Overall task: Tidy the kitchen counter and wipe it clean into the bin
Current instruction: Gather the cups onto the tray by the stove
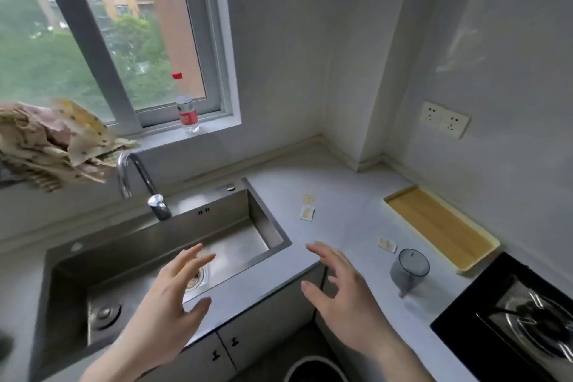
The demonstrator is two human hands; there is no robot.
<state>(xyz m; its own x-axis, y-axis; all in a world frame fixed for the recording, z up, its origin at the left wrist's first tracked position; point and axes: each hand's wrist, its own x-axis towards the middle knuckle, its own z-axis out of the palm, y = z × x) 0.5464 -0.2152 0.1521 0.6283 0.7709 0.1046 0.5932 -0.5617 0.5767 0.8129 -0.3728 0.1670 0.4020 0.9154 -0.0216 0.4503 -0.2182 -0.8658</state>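
Note:
My left hand [169,298] hovers over the front of the steel sink [266,226], fingers spread and holding nothing. My right hand [341,288] hovers over the counter's front edge, also spread and empty. On the pale grey counter [347,195] lie small torn paper scraps: two [308,209] beyond my right hand and one [386,244] beside a grey translucent cup [409,268]. A yellow tray [441,226] lies against the right wall. The rim of a bin [313,364] shows on the floor below, between my arms.
A curved tap [136,177] stands behind the sink. A patterned cloth [52,143] hangs at the left. A red-capped bottle [186,108] stands on the windowsill. A black gas hob [521,313] fills the lower right. Wall sockets [443,118] sit above the tray.

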